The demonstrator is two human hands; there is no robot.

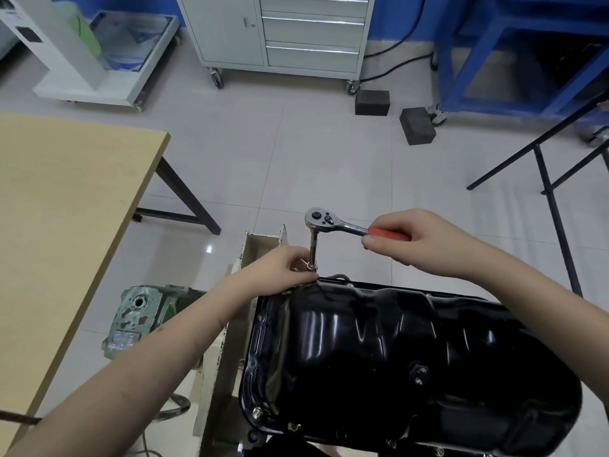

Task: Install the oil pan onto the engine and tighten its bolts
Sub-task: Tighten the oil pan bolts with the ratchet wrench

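Tightening a bolt at the far rim of the oil pan (395,351), low in the frame: your right hand (418,240) grips the ratchet (333,222) handle, your left hand (283,265) pinches the socket (311,266). Next, swing the handle while keeping the socket square.

I see a tiled floor (263,153) carrying a wooden table (66,199), a grey wheeled cabinet (280,31), two dark blocks (372,102), and a blue frame (494,77).
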